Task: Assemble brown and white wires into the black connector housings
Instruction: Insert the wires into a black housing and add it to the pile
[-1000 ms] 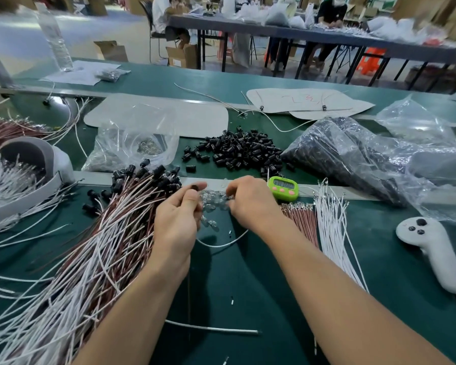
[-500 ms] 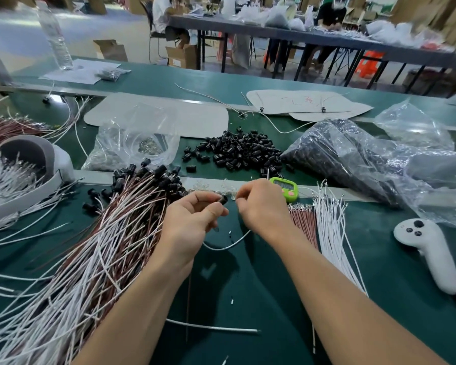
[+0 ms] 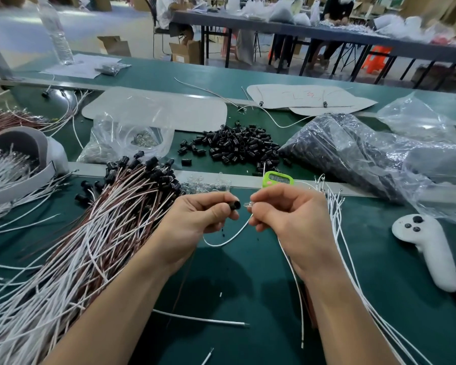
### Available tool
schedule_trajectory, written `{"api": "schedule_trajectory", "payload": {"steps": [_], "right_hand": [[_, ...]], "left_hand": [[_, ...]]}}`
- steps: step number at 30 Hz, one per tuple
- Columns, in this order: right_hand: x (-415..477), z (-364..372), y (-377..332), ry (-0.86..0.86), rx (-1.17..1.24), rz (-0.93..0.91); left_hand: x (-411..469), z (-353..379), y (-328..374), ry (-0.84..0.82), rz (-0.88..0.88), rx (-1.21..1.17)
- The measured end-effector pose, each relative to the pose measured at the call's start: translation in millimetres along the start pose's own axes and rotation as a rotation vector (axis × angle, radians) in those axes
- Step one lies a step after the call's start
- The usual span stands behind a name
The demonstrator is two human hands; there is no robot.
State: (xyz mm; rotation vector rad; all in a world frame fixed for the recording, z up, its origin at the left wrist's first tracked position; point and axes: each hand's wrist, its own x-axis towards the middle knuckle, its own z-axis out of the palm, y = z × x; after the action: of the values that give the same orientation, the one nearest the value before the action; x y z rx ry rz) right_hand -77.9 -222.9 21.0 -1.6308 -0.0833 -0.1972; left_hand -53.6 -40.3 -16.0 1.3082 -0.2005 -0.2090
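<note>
Though apart, black housing [image 3: 236, 205] near wire [image 3: 229, 239].

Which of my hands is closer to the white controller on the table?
Right. The right hand, pinching a white wire, is left of the white controller; the left hand, holding a black housing, is farther left.

Factory assembly hall, wire heaps [image 3: 63, 259], worktables [image 3: 327, 35]
</note>
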Motion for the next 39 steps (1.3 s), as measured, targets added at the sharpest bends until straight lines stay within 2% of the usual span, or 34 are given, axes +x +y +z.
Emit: {"api": "schedule_trajectory", "payload": {"steps": [5, 9, 13, 18, 21, 25, 29, 33, 39], "right_hand": [[-12.9, 5.7, -1.6, 0.019, -0.079, -0.142], [-18.0, 5.5, -3.0, 0.054, -0.050, -0.151], [-20.4, 9.4, -2.5, 0.083, -0.187, -0.162], [-21.4, 12.7, 2.4, 0.153, -0.323, -0.201], [-20.7, 11.6, 4.6, 0.127, -0.383, -0.224], [-18.1, 8.7, 2.1, 0.109, -0.199, -0.166], [-17.8, -0.5, -2.5, 0.142, 0.005, -0.248], [-23.6, 2.9, -7.7, 0.091, 0.000, -0.323], [-31.7, 7.1, -16.1, 0.002, -0.034, -0.391]], "left_hand": [[-0.6, -2.7, -0.4, -0.096, -0.004, -0.035], [-0.5, -3.9, -1.7, -0.101, 0.002, -0.052], [0.1, -4.0, -2.6, -0.114, 0.012, -0.041], [-1.3, -2.2, -1.4, -0.065, 0.040, -0.013], [-3.7, -0.8, 0.2, -0.023, 0.073, 0.032], [-4.0, 1.7, 1.2, -0.015, 0.024, -0.011], [-4.7, -4.7, 1.1, -0.177, -0.109, -0.143], [-6.6, -8.3, 2.2, -0.332, -0.116, -0.194], [-6.8, -8.0, 2.1, -0.380, -0.121, -0.203]]}}
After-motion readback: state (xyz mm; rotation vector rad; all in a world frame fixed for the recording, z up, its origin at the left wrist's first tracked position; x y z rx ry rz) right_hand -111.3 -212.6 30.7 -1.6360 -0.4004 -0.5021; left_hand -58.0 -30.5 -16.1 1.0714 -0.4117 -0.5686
